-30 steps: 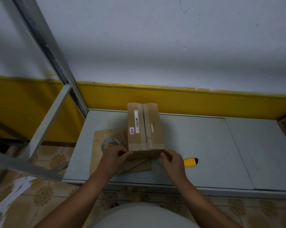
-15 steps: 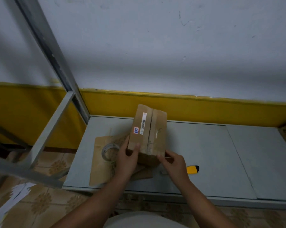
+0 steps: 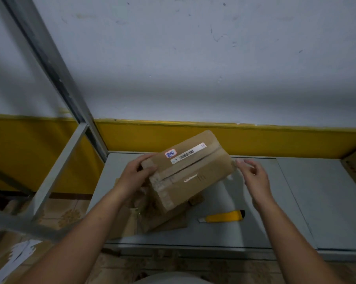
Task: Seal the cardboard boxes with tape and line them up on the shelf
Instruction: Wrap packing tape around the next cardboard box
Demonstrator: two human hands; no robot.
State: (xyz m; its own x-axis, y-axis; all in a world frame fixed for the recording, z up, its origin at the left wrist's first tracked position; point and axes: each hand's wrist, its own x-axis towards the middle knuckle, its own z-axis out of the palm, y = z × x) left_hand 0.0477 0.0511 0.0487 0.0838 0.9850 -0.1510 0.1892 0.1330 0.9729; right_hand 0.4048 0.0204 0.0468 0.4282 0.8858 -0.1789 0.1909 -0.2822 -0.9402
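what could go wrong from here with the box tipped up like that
1. The cardboard box is tilted, and only the left hand grips it, at one end. The right hand sits just off the other end with relaxed fingers, so the box might twist or slip.
2. The yellow utility knife lies on the shelf below the right hand, its blade tip seemingly out. A careless reach down could catch it.

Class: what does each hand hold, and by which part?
Left hand grips the brown cardboard box by its left end; right hand, open beside it, holds nothing.
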